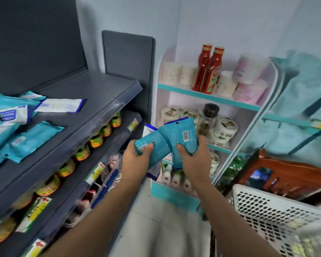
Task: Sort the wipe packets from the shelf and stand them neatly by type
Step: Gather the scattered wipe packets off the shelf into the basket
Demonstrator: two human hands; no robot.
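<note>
Sorting step: by my judgement, matching teal packets are being paired in mid-air, out in front of the shelving.
Left hand [137, 161]: fingers curled round one teal wipe packet [152, 142], with a white blue-edged packet [153, 171] tucked behind it.
Right hand [193, 162]: grips a second teal packet [182, 138], barcode facing up, overlapping the first.
Shelf pile: jumbled packets [26, 140], teal and white, lie flat on the dark grey shelf [100, 89], well apart from both hands.
Next move: likely squaring the teal pair together, then standing them upright on the shelf; the white one needs separating first.
</note>
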